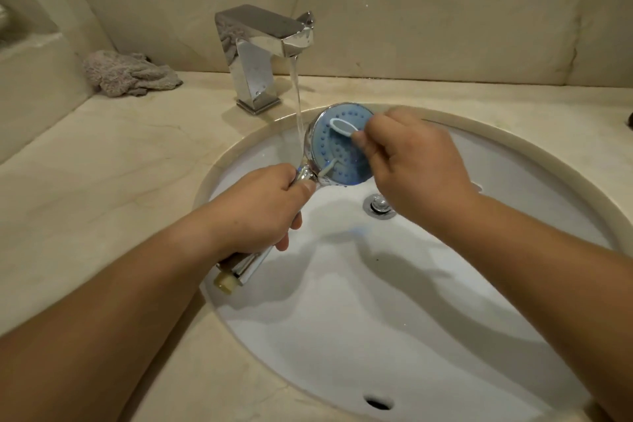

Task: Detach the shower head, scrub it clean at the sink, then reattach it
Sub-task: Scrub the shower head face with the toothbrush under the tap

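Scrubbing stage at the sink. The detached shower head (337,144) is held over the white basin (428,301), its blue spray face turned up towards the camera. The left hand (270,212) grasps the chrome handle in a full fist, with the threaded hose end projecting below the wrist. The right hand (407,168) pinches a small brush, apparently a toothbrush (342,127), whose head lies on the upper part of the spray face. The chrome faucet (263,44) runs, and its stream falls just beside the left rim of the shower head. A crumpled cloth (126,74) lies on the marble counter (85,164), well apart. By this evidence detaching is done and reattaching remains. The next move calls for short strokes across the nozzle rows, rotating the face under the stream to rinse, while the left grip stays firm on the wet chrome.
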`<state>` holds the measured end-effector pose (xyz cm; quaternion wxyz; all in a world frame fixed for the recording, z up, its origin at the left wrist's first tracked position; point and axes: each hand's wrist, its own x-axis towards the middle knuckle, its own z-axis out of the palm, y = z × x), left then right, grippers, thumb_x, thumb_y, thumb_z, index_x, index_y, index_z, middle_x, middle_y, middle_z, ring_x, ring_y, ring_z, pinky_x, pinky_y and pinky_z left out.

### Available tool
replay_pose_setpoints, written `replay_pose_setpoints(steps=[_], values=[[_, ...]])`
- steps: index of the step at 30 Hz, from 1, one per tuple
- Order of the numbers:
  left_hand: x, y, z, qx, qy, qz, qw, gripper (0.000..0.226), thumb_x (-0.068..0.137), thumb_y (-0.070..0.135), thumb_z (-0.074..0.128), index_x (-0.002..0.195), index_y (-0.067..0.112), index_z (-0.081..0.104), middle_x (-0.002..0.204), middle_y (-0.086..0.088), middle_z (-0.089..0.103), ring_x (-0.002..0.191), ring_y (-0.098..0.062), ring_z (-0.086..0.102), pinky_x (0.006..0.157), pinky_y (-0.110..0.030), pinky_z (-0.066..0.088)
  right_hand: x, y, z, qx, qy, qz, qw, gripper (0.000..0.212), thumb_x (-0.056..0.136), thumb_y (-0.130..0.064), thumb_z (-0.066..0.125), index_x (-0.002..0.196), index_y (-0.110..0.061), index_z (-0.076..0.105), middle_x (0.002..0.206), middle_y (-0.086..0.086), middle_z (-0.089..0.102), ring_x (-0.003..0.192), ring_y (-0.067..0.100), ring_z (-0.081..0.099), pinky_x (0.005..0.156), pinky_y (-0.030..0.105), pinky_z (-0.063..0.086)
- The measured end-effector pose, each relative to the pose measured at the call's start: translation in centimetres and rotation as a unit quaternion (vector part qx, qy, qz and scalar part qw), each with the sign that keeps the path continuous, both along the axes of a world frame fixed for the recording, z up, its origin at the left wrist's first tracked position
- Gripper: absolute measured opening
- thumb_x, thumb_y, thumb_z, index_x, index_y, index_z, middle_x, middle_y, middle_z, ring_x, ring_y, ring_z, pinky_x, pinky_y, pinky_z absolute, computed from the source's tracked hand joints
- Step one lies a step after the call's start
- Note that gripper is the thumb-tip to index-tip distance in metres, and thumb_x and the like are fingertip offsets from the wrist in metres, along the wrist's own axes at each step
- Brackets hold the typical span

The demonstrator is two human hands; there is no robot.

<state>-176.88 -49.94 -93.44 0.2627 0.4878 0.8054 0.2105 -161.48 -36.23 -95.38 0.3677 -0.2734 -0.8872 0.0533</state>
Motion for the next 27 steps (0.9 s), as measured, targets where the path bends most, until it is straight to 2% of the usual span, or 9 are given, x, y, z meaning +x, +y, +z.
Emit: replay_pose_setpoints(steps=[4, 7, 12, 15, 17, 19, 23, 27], values=[[0.3, 0.0, 0.2, -0.002, 0.027, -0.007, 1.000, 0.037, 0.106, 0.045, 0.039, 0.088, 0.016, 0.054, 0.068, 0.005, 0.070, 0.047, -0.007, 0.064, 0.060, -0.030, 0.042, 0.4, 1.3, 1.0, -0.044, 0.024, -0.068, 0.996, 0.029, 0.099, -0.034, 0.045, 0.075, -0.019, 0.041, 0.075, 0.000, 0.043, 0.068, 0.028, 0.043, 0.059, 0.033, 0.026], [0.5, 0.1, 0.3, -0.020, 0.053, -0.017, 0.998, 0.038, 0.106, 0.046, 0.038, 0.088, 0.017, 0.055, 0.053, 0.013, 0.066, 0.044, -0.003, 0.060, 0.055, -0.029, 0.037, -0.1, -0.8, 0.2, 0.042, -0.008, 0.015, 0.999, 0.026, 0.096, -0.029, 0.049, 0.075, -0.013, 0.050, 0.074, 0.006, 0.049, 0.063, 0.029, 0.045, 0.053, 0.031, 0.030], [0.5, 0.1, 0.3, -0.010, 0.053, -0.015, 0.998, 0.038, 0.106, 0.046, 0.039, 0.088, 0.017, 0.056, 0.055, 0.008, 0.065, 0.044, -0.003, 0.060, 0.054, -0.028, 0.037, -0.1, 0.0, 1.0, 0.031, 0.022, -0.013, 0.999, 0.029, 0.097, -0.033, 0.044, 0.078, -0.012, 0.052, 0.075, 0.001, 0.043, 0.063, 0.029, 0.046, 0.053, 0.033, 0.034], [0.4, 0.2, 0.2, -0.017, 0.050, -0.022, 0.998, 0.037, 0.106, 0.045, 0.039, 0.091, 0.016, 0.056, 0.069, 0.005, 0.069, 0.048, -0.006, 0.065, 0.056, -0.029, 0.040, -0.4, -1.4, -0.2, 0.087, -0.042, 0.064, 0.993, 0.020, 0.092, -0.026, 0.052, 0.077, -0.012, 0.054, 0.073, 0.007, 0.051, 0.061, 0.031, 0.049, 0.050, 0.030, 0.031], [0.2, 0.2, 0.2, -0.008, 0.038, -0.020, 0.999, 0.036, 0.106, 0.045, 0.039, 0.090, 0.016, 0.055, 0.076, 0.004, 0.071, 0.050, -0.009, 0.067, 0.061, -0.031, 0.045, -0.2, -0.7, 0.3, 0.071, -0.023, 0.026, 0.997, 0.022, 0.093, -0.027, 0.051, 0.078, -0.011, 0.054, 0.074, 0.009, 0.052, 0.060, 0.031, 0.048, 0.050, 0.031, 0.033], [0.0, 0.1, 0.2, -0.005, 0.030, -0.015, 0.999, 0.037, 0.106, 0.045, 0.039, 0.090, 0.017, 0.055, 0.076, 0.003, 0.072, 0.050, -0.007, 0.066, 0.063, -0.032, 0.046, 0.2, 0.4, 1.0, 0.034, 0.022, -0.028, 0.999, 0.026, 0.096, -0.030, 0.048, 0.078, -0.011, 0.052, 0.074, 0.006, 0.048, 0.061, 0.031, 0.045, 0.051, 0.034, 0.037], [0.2, 0.2, 0.0, -0.017, 0.035, -0.022, 0.999, 0.036, 0.107, 0.045, 0.039, 0.092, 0.017, 0.056, 0.076, 0.002, 0.073, 0.051, -0.007, 0.067, 0.061, -0.031, 0.043, 0.0, -1.0, -0.2, 0.089, -0.036, 0.047, 0.994, 0.017, 0.090, -0.022, 0.058, 0.077, -0.011, 0.053, 0.073, 0.009, 0.052, 0.060, 0.032, 0.048, 0.049, 0.031, 0.031], [0.2, 0.1, 0.2, -0.007, 0.016, -0.012, 1.000, 0.036, 0.107, 0.043, 0.039, 0.091, 0.016, 0.056, 0.075, 0.003, 0.071, 0.048, -0.006, 0.065, 0.059, -0.029, 0.042, 0.1, 0.3, 0.8, 0.058, 0.006, 0.000, 0.998, 0.027, 0.095, -0.029, 0.048, 0.079, -0.009, 0.055, 0.075, 0.009, 0.052, 0.060, 0.031, 0.047, 0.050, 0.033, 0.037]])
